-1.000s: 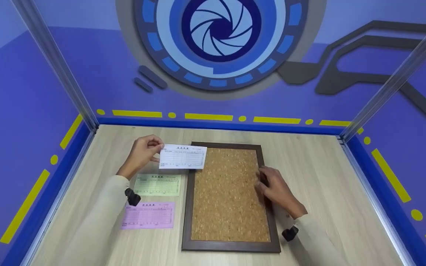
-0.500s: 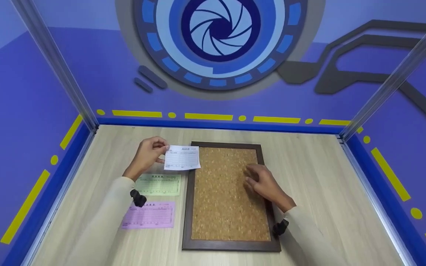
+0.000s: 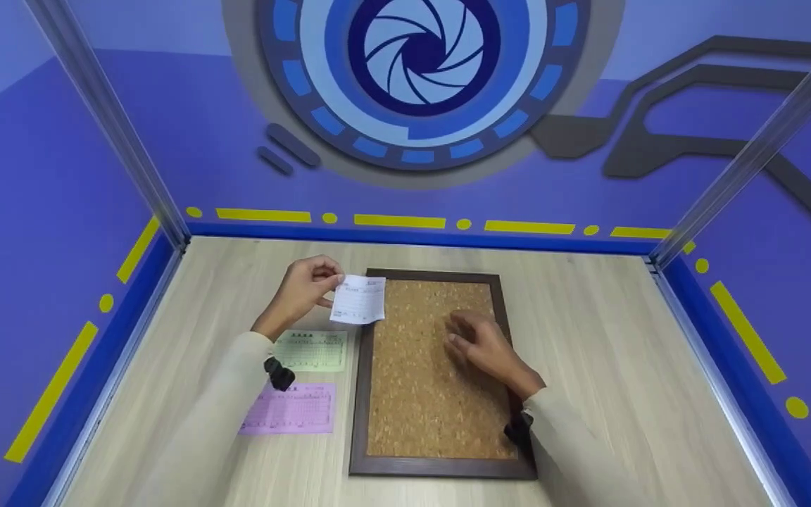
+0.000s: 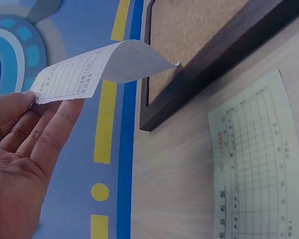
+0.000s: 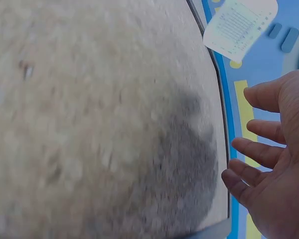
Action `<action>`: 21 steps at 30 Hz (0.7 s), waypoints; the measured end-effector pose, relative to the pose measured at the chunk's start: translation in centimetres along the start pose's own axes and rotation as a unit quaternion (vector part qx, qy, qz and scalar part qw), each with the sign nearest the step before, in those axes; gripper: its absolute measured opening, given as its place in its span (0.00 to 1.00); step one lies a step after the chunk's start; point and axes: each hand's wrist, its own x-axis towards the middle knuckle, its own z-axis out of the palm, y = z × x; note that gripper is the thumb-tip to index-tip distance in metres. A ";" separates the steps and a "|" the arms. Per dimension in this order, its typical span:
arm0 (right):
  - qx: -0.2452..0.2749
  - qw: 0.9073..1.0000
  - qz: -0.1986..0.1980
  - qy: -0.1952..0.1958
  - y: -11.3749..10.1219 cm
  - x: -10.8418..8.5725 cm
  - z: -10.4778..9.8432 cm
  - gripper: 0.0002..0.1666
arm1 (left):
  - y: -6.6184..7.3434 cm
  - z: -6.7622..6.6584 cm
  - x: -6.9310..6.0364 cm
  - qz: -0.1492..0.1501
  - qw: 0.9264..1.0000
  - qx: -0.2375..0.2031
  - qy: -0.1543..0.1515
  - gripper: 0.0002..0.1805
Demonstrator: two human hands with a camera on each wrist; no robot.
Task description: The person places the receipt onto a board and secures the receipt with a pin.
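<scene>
My left hand [image 3: 307,285] pinches a white printed form [image 3: 358,299] by its left edge, over the upper left corner of a cork board [image 3: 434,394] in a dark frame. In the left wrist view the white form [image 4: 74,74] arches, its far end curving down near the frame. My right hand [image 3: 486,348] hovers above the cork with fingers apart and nothing held; its shadow falls on the board in the right wrist view. Left of the board lie a green form [image 3: 314,351] and, nearer, a purple form [image 3: 296,410].
The board lies on a pale wood-grain table [image 3: 631,366]. Blue printed panels [image 3: 152,127] with yellow dashes enclose the back and sides, joined by metal corner posts [image 3: 750,155].
My left hand has moved right with the white form, which now bends more. My right hand has moved left from the frame's right edge to over the cork.
</scene>
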 end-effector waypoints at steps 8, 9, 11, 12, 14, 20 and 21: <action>0.106 0.993 0.040 -0.038 -1.4 0.6 1.2 0.31 | 2.0 1.9 0.8 0.020 0.999 -0.012 -0.025 0.06; 0.115 0.992 0.044 -0.040 -1.6 0.7 1.4 0.32 | 2.2 2.1 0.9 0.022 0.999 -0.013 -0.029 0.06; 0.133 0.989 0.055 -0.040 -1.9 1.0 1.7 0.33 | 2.6 2.5 1.0 0.025 0.999 -0.015 -0.037 0.07; 0.139 0.988 0.060 -0.040 -2.0 1.2 1.9 0.33 | 2.8 2.7 1.0 0.027 0.999 -0.016 -0.040 0.07; 0.156 0.985 0.071 -0.039 -2.1 1.6 2.3 0.34 | 3.1 3.1 1.1 0.027 0.998 -0.022 -0.043 0.07; 0.180 0.979 0.091 -0.026 -1.9 2.6 3.5 0.37 | 3.7 4.0 1.1 0.028 0.998 -0.028 -0.051 0.09; 0.181 0.979 0.093 -0.023 -1.9 2.7 3.6 0.36 | 3.8 4.2 1.1 0.028 0.998 -0.028 -0.052 0.09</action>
